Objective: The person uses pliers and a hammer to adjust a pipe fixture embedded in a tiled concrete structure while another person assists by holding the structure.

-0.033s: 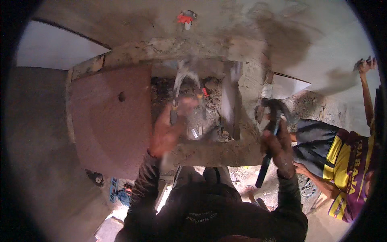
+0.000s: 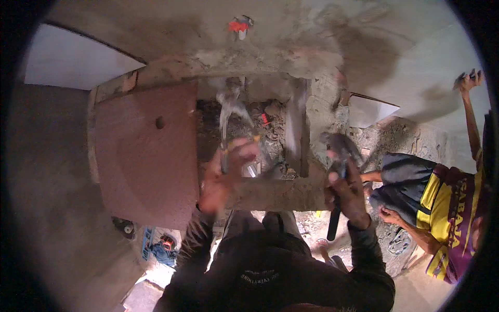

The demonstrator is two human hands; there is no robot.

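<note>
My left hand (image 2: pixel 221 174) is blurred and closed around a thin metal tool (image 2: pixel 225 156) at the front edge of a square opening (image 2: pixel 249 119) in a rough concrete counter (image 2: pixel 283 195). Rubble and grey debris lie inside the opening. My right hand (image 2: pixel 347 195) grips the black handle of a hammer (image 2: pixel 333 223) beside the counter's right end. The hammer's dark head (image 2: pixel 339 143) points up, level with the opening's right wall. The two hands are apart, with the counter's front ledge between them.
A reddish-brown stone slab (image 2: pixel 145 151) covers the counter's left part. A red valve (image 2: pixel 239 25) sticks out of the plastered wall behind. Another person in a yellow and purple shirt (image 2: pixel 452 208) crouches at the right near a white tile (image 2: pixel 371 112). Blue clutter (image 2: pixel 161 244) lies on the floor.
</note>
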